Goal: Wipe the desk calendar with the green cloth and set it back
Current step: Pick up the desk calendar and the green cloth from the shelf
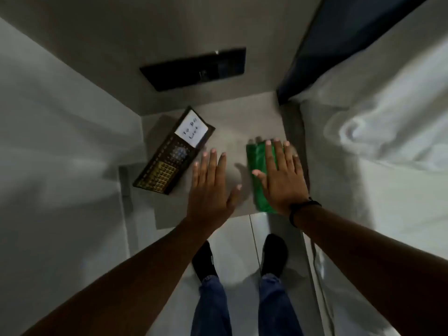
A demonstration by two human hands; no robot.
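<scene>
The desk calendar (pixel 173 151) is dark brown with a white "To Do List" note at its far end; it lies tilted on the left of a small grey table (pixel 232 132). My left hand (pixel 211 185) hovers flat with fingers spread just right of the calendar, holding nothing. The folded green cloth (pixel 257 166) lies at the table's right side. My right hand (pixel 281 175) rests flat on top of the cloth, fingers straight, covering most of it.
A black panel (pixel 196 67) is set in the grey wall behind the table. White bedding (pixel 378 132) rises on the right and a pale surface (pixel 60 141) on the left. My feet in dark socks (pixel 274 253) stand on the floor below the table's near edge.
</scene>
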